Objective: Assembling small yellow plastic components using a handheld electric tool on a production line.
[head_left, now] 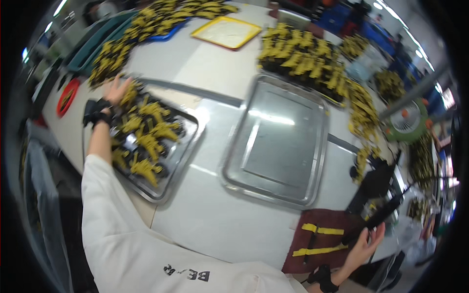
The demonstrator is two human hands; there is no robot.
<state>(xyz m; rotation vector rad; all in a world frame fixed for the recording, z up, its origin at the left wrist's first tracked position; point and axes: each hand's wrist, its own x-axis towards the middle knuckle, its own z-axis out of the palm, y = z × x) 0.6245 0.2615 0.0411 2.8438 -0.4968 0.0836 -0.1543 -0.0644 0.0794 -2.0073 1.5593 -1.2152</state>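
My left hand (116,90) reaches out to the far end of a steel tray (188,141) heaped with several yellow-and-black parts (146,141); its fingers rest spread on the pile and grip nothing that I can see. A black strap circles that wrist. My right hand (365,244) hovers at the lower right with its fingers apart, close to a black tool (381,215) and just beyond a dark red mat (317,222) that carries two yellow strips (322,229). A white sleeve covers my left arm.
An empty steel tray (281,141) lies in the middle of the white table. More yellow-and-black parts are piled at the back (303,56) and down the right side (364,115). A yellow-rimmed tray (227,33) sits at the far edge, a green round device (408,122) at right.
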